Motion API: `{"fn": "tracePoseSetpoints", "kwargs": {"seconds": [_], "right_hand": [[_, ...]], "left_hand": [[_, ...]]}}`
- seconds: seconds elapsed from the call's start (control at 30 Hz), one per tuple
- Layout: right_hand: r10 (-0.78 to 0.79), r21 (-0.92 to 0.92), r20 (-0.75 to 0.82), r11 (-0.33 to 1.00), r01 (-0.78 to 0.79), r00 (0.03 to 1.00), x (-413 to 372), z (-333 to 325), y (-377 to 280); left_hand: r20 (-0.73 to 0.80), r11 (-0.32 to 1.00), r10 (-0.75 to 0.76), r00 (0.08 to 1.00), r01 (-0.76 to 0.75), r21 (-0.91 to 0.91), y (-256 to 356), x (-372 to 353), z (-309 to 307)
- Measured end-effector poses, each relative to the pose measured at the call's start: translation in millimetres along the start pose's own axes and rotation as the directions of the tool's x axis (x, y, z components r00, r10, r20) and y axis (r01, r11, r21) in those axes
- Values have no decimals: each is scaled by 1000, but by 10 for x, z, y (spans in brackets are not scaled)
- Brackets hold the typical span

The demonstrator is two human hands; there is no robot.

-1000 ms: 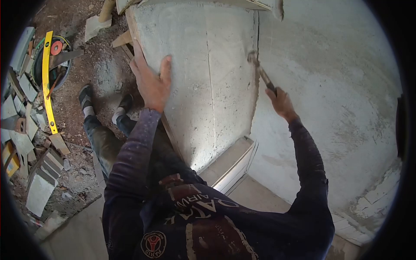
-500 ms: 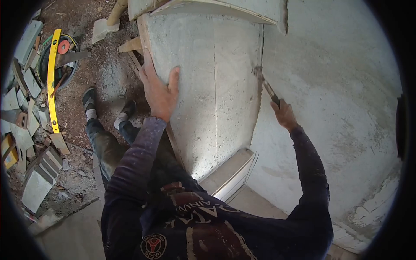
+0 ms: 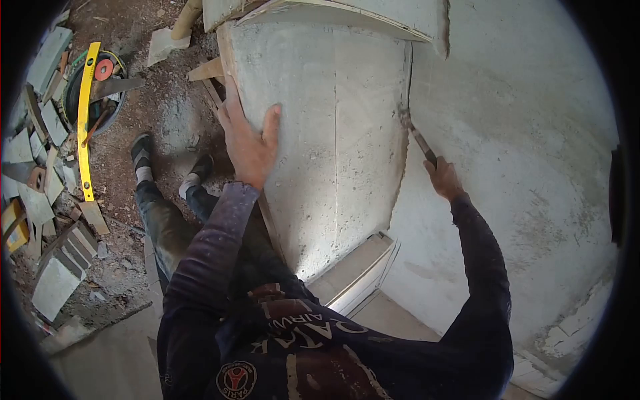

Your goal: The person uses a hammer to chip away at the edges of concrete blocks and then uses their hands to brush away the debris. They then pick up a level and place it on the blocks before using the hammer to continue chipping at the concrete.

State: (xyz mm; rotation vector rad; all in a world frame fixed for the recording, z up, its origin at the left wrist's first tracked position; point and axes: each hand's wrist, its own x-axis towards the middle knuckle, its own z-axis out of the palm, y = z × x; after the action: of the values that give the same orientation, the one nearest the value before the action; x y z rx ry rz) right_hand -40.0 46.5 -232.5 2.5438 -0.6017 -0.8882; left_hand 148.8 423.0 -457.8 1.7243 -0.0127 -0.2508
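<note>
My left hand (image 3: pixel 252 148) lies on the left edge of a grey concrete step (image 3: pixel 303 120), its thumb spread away from the fingers. Those fingers rest along the wooden board (image 3: pixel 227 57) that borders the step; their tips are partly hidden. On the other side, my right hand (image 3: pixel 445 179) is closed round the handle of a hammer (image 3: pixel 421 143). The hammer's head is small and blurred, and it sits at the seam where the step meets the plastered wall (image 3: pixel 507 147). A thin crack-like line runs down the step's surface.
A higher step (image 3: pixel 333 17) overhangs at the top, and a lower ledge (image 3: pixel 347 270) lies close to my body. At the left are a yellow spirit level (image 3: pixel 85 123) across a black bucket (image 3: pixel 110 120), a handsaw (image 3: pixel 37 179) and broken tile pieces (image 3: pixel 57 287).
The whole view has shifted slightly, with things appearing a little further right. My left hand keeps its place on the step's edge; the hammer stays at the wall seam in my right hand.
</note>
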Motion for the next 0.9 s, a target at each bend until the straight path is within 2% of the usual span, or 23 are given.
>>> {"fn": "tracePoseSetpoints", "kwargs": {"seconds": [0.03,0.1,0.13,0.17,0.23,0.27,0.33,0.37,0.4,0.47,0.5,0.57,0.63,0.7,0.73,0.77,0.8,0.83,0.9], "right_hand": [[70,49,-2,996,-70,998,-201,-162,-124],[94,265,-88,962,-67,992,-98,-705,-529],[109,367,-119,929,-58,987,-5,-1040,-795],[110,368,-123,928,-58,986,75,-1258,-1014],[-9,428,-455,875,227,890,229,-1471,-1288],[-7,434,-447,873,224,894,248,-1314,-1224],[-208,245,-584,876,415,784,239,-725,-900],[-80,224,-292,963,150,953,82,-409,-607],[103,116,13,988,-104,995,-128,-79,-251],[-78,17,-99,997,80,992,-343,496,337],[152,-74,225,988,-139,962,-345,331,169],[162,125,250,972,-198,954,-355,-115,-193],[78,250,113,963,-105,990,-232,-741,-687],[-14,382,-135,922,65,991,-74,-1263,-1115],[-16,382,-134,922,67,991,-4,-1343,-1236],[-45,463,-330,863,203,943,76,-1385,-1328],[-44,512,-514,785,348,857,150,-1375,-1365],[-46,514,-515,782,352,856,254,-1167,-1238],[-167,363,-555,833,418,815,316,-318,-630]], "left_hand": [[18,999,-33,999,34,-20,36,-34,-4],[57,997,-69,996,72,-39,35,-149,-9],[37,1000,-25,999,26,-3,-3,-133,3],[17,999,17,1000,-18,36,-23,-125,17],[12,999,22,1000,-22,42,-30,-106,31],[21,999,20,1000,-21,47,-38,-126,14],[21,998,33,999,-34,49,-31,-111,13],[22,998,49,999,-49,45,-13,-113,1],[26,998,48,999,-49,45,9,-155,-17],[37,999,-34,999,34,-2,26,-123,-16],[12,1000,-22,1000,22,2,14,-36,-28],[52,996,-75,996,77,-44,65,-122,-21],[50,997,-61,997,62,-37,55,-123,-6],[45,998,-54,998,55,-18,25,-124,-15],[31,1000,-19,999,19,9,22,-112,-13],[19,999,14,1000,-15,38,19,-121,1],[20,999,10,1000,-11,43,10,-140,6],[24,999,19,1000,-20,45,1,-134,8],[30,999,26,999,-27,46,-8,-153,-15]]}}
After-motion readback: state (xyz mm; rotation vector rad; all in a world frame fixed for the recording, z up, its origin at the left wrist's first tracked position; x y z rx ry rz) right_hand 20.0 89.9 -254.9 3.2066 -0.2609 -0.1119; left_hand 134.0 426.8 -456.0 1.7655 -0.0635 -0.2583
